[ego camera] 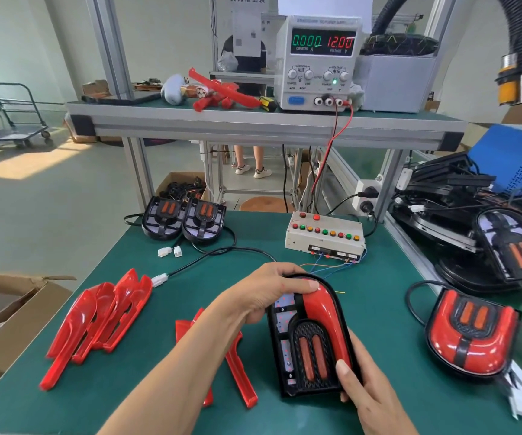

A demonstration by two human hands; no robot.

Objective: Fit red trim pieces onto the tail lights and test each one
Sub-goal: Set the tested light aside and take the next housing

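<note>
Left hand (263, 296) presses red trim piece (322, 312) onto tail light (311, 340) | right hand (363, 387) grips its near end | near worktop (165, 387) edge

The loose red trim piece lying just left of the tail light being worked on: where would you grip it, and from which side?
Judging from its pose, take the red trim piece by its long straight leg, pinching across the narrow width from above. That leg lies flat on the green mat, clear of the left forearm that covers its upper end. The left hand and right hand both hold the tail light.
</note>
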